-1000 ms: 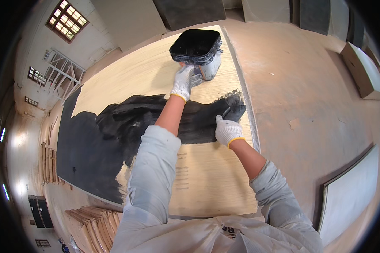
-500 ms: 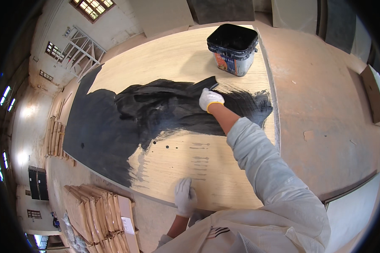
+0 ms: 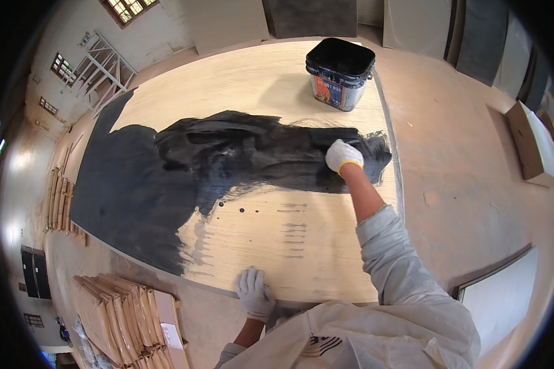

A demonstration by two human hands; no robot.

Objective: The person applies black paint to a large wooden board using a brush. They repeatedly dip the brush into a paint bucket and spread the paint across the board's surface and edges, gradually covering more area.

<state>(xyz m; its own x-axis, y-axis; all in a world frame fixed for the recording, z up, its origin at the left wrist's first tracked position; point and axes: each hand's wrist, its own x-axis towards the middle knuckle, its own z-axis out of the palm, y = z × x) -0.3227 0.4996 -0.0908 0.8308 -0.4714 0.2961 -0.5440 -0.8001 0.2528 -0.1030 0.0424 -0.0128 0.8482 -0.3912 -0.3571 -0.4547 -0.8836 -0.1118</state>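
Note:
A wide wooden panel (image 3: 271,230) lies flat before me, its left end and middle coated in black paint (image 3: 135,178). My right hand (image 3: 345,155), in a white glove with a yellow cuff, is closed over the wet paint near the panel's right end. It grips a black flat spreader, which barely stands out against the paint. At the panel's near edge, my gloved left hand (image 3: 255,294) rests with fingers stretched out, holding nothing. Several dark drips and grey smears mark the bare wood between my hands.
A paint-smeared square bucket (image 3: 338,77) stands on the panel's far right corner. Wrapped brown bundles (image 3: 120,317) are stacked on the floor at near left. A pale board (image 3: 498,301) lies at right, a box (image 3: 532,144) farther off. Large panels (image 3: 311,18) lean along the back.
My right hand has swept the spreader rightward and slightly nearer, leaving a smoother black band over the streaky patch. The view has shifted a little; my left hand stays at the near edge.

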